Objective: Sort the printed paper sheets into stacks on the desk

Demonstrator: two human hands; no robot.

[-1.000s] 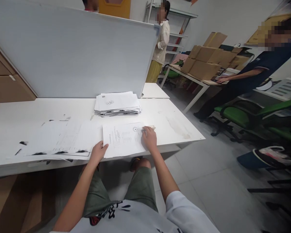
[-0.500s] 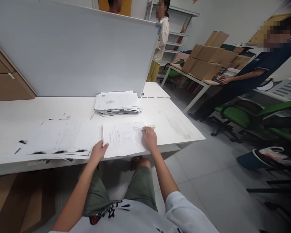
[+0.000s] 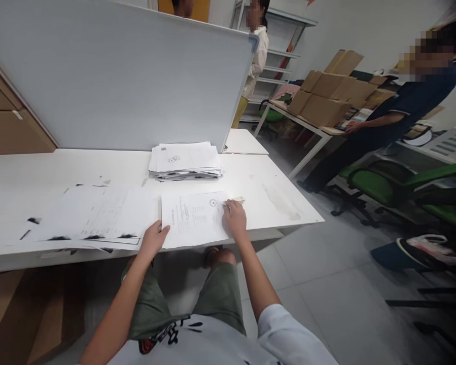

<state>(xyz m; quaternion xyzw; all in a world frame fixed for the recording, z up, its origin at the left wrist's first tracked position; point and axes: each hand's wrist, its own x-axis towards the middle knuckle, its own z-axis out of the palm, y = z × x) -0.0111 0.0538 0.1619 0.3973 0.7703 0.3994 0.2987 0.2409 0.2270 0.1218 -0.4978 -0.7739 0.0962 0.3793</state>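
Note:
A printed paper sheet [image 3: 191,215] with a round stamp mark lies at the table's front edge, apparently on top of others. My left hand [image 3: 154,237] grips its lower left edge, thumb on top. Over its right edge, my right hand [image 3: 235,217] is closed, fingertips pinched near the stamp; what they hold is too small to make out. Just beyond those fingers lies a small beige object [image 3: 237,199]. Left of my left hand are loose spread papers [image 3: 98,213] with black smudges. A thick stack of papers [image 3: 185,158] sits farther back.
A white board [image 3: 136,81] stands along the back of the white table [image 3: 288,203], with a cardboard box [image 3: 14,132] at left. Across the room, one person [image 3: 410,101] stands at a table of cardboard boxes [image 3: 326,96]. Two other people are behind the board. Green chairs [image 3: 372,180] stand at right.
Both hands stay at nearly the same spots on the sheet. The view has shifted slightly. The person at right has leaned a little toward the boxes.

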